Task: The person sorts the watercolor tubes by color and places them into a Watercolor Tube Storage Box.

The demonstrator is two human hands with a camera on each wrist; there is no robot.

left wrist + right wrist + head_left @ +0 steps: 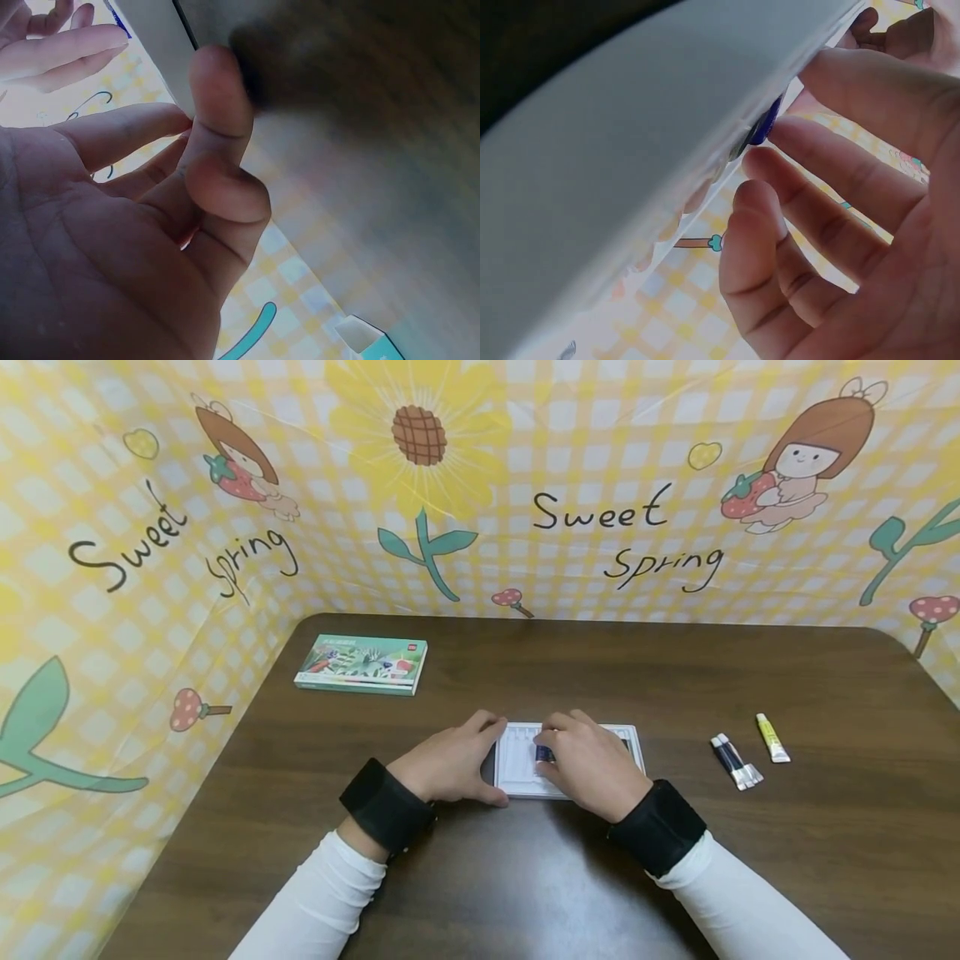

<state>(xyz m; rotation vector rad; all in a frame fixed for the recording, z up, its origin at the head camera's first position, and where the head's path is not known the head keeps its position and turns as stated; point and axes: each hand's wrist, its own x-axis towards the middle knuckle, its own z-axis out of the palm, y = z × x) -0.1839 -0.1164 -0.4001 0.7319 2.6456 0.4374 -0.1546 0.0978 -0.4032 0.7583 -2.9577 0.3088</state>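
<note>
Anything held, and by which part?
The left grip holds a white rectangular plastic tray by its left end; right grip touches a dark blue tube, pinch unclear.

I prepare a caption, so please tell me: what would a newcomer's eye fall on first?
Probably the big yellow flower on the checked cloth behind the table. Next, the left hand and right hand at a white tray mid-table, the right one pinching a dark blue tube. Then the green box, far left on the table.

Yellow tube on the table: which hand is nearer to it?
Right. The right hand is over the white tray, left of the yellow tube in the head view; the left hand is farther left, at the tray's left end.
</note>
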